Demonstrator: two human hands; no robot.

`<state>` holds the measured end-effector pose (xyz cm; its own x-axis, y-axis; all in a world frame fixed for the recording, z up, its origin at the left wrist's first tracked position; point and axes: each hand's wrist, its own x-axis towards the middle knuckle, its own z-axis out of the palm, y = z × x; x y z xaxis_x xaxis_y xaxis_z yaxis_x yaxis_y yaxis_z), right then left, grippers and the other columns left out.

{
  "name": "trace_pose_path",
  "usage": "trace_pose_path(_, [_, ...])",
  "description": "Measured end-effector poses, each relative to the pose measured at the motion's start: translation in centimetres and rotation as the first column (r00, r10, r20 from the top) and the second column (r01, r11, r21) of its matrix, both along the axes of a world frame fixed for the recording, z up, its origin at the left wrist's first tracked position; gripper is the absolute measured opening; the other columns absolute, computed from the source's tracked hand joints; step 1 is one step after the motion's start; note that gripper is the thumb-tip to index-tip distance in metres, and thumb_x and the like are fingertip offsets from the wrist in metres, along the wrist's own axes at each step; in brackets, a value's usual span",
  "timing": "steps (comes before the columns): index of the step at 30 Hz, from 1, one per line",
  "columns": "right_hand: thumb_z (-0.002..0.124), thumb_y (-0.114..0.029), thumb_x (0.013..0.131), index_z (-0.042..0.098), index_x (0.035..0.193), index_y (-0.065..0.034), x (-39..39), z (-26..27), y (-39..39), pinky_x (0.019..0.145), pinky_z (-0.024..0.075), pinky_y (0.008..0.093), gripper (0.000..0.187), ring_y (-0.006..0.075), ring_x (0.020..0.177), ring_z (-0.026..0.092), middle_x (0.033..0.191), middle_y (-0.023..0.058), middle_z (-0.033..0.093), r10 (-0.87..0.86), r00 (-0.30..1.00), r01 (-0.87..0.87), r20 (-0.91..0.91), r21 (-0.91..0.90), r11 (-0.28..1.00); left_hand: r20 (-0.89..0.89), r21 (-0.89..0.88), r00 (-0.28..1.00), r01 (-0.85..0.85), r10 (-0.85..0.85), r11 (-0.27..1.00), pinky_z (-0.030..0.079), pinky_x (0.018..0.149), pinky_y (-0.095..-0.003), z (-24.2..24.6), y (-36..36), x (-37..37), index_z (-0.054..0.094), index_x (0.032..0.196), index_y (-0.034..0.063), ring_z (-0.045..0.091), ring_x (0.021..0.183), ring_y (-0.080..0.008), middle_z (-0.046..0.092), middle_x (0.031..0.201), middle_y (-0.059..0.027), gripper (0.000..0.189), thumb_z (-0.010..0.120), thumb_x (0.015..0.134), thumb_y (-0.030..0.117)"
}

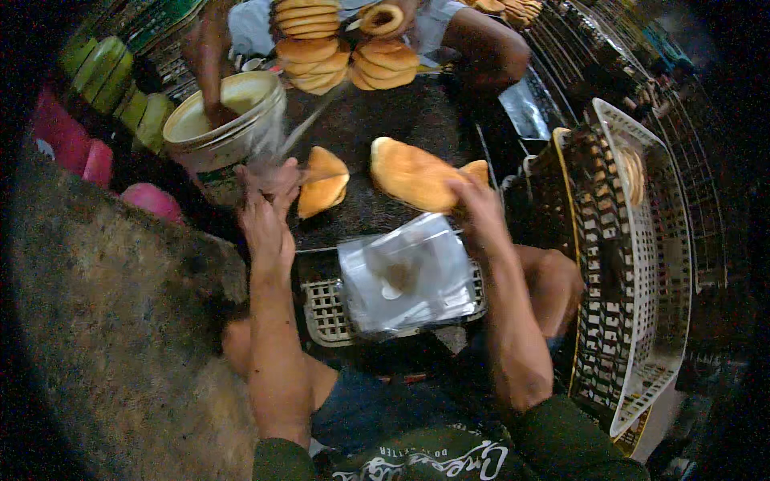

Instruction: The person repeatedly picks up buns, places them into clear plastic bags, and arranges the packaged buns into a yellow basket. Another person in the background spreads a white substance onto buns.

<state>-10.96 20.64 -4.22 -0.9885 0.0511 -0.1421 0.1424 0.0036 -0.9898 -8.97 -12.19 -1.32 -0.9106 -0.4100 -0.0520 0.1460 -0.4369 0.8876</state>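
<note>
My right hand (pixel 478 204) grips the right end of a long golden bread bun (pixel 415 174) above a dark tabletop (pixel 373 114). Part of another bun (pixel 477 171) shows behind those fingers. My left hand (pixel 269 195), blurred, is raised beside a white plastic bucket (pixel 210 159); a see-through film, perhaps a plastic bag, shows faintly above it, and whether the fingers hold it is unclear. Just right of this hand lie folded or stacked buns (pixel 325 183). Nearest my lap, a stack of clear plastic bags (pixel 409 276) rests over a plastic basket (pixel 328 315).
Across the table a person has one hand (pixel 219 114) in the bucket and the other at a ring-shaped bun (pixel 382 19). Bun stacks (pixel 310 63) line the far edge. At right stand plastic crates (pixel 656 240); a concrete-like ledge (pixel 126 288) is at left.
</note>
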Motion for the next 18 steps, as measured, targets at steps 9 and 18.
trace_pose_path(9, [0.056, -0.027, 0.091, 0.050, 0.130, 0.0027, 5.9, 15.7, 4.1, 0.091, 0.0475, 0.0314, 0.049, 0.0199, 0.105, 0.059, 0.117, 0.0139, 0.061, 0.038, 0.994, -0.038, -0.107, 0.003, 0.999, 0.114, -0.471, 0.993, 0.092, -0.043, 0.877, 0.051, 0.092, -0.0386, 1.4, 4.3, -0.7, 0.057, 0.123, 0.0008, 0.064, 0.096, -0.0229, 0.059, 0.104, -0.0084, 0.064, 0.038, 0.099, 0.057])
trace_pose_path(18, [0.065, -0.014, 0.089, 0.054, 0.122, -0.0029, 8.1, 12.4, -7.5, 0.105, 0.0366, 0.0389, 0.037, 0.0239, 0.123, 0.049, 0.129, 0.0134, 0.054, -0.019, 0.801, 0.089, -0.599, 0.088, 0.992, -0.090, 0.217, 0.966, 0.258, -0.244, 0.941, 0.047, 0.097, -0.0401, 4.9, 7.8, 4.3, 0.048, 0.134, 0.0074, 0.057, 0.115, -0.0245, 0.057, 0.128, -0.0110, 0.060, 0.060, 0.091, 0.047])
